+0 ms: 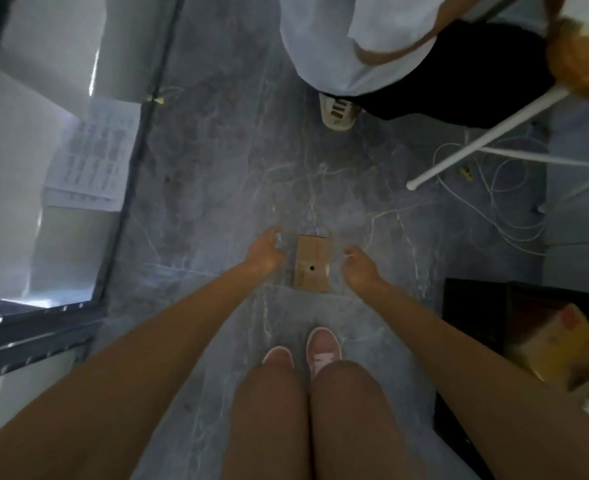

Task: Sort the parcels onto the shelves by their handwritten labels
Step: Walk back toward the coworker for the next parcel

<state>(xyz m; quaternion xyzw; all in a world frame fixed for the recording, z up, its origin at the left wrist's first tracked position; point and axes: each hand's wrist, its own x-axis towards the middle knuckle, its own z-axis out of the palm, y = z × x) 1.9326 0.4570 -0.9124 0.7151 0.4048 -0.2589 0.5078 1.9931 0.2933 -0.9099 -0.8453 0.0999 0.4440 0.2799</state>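
Head view, looking steeply down at a grey marbled floor (223, 161). One small brown cardboard parcel (312, 263) lies flat on the floor, just beyond the wearer's two pink shoes (322, 348), roughly centred between both outstretched bare arms. A dark round spot shows on its top face; any handwritten label is too blurred to read. Left hand (264, 252): just left of the parcel, fingers loosely spread and curled downward, holding nothing; whether it touches the parcel's edge cannot be told. Right hand (358, 268): just right of the parcel, a narrow strip of floor visible between them, fingers partly curled, palm open, holding nothing. Left of the scene: dark metal shelf frame (43, 327) with pale shelf surfaces, and a printed paper sheet (92, 157) lying on one of them. Near right: dark crate (476, 317) holding a yellow-and-red box (559, 344), well apart from the parcel. Far right: white table leg (483, 140) slanting to the floor, with thin white cables (493, 188) looped loosely around its foot. Far centre: a second person in a white top and dark trousers, one white shoe (338, 110) on the floor. Frame is motion-blurred overall.
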